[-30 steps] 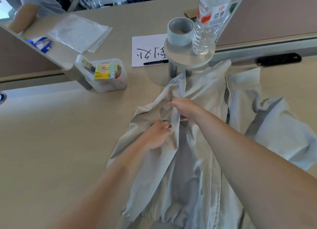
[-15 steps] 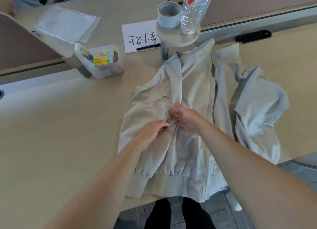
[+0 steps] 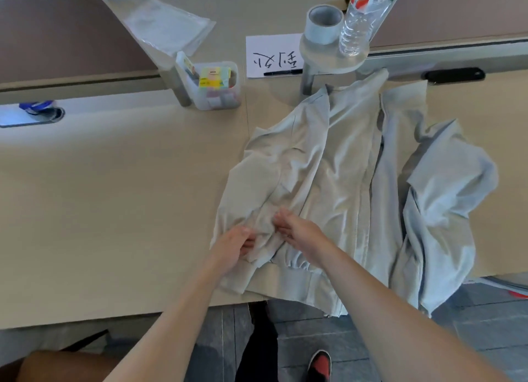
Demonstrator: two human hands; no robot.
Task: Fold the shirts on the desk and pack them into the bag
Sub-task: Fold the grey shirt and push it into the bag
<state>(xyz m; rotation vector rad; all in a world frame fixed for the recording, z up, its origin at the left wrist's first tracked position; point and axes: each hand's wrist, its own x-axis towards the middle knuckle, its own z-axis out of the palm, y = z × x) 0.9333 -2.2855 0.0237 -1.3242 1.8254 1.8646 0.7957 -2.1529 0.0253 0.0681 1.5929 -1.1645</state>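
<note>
**Sleeve fold in hand, other side yet to come**

Your left hand (image 3: 233, 247) has a narrow grip, fingers curled round a bunched ridge of cloth. Your right hand (image 3: 300, 231), just beside it, pinches the same ridge from the other side. Both work low on the shirt (image 3: 328, 164), where the folded-in sleeve (image 3: 257, 198) lies across the front, just above the ribbed hem (image 3: 288, 281).

I judge this to be the first side fold being tidied. Next you will need to flatten that ridge, then bring the loose sleeve (image 3: 445, 187) in to match. It lies crumpled at your right and droops past the edge of the desk (image 3: 114, 210), so lift it rather than drag it.

The cloth is thin, pale grey-green and soft, and it creases easily. A zip runs down the front, and the gathered hem hangs over the near edge. The flat clear plastic bag (image 3: 168, 24) lies on the far side, well apart, and looks like the one to pack. It seems slick and limp, so it will likely need one hand to hold its mouth open.
</note>
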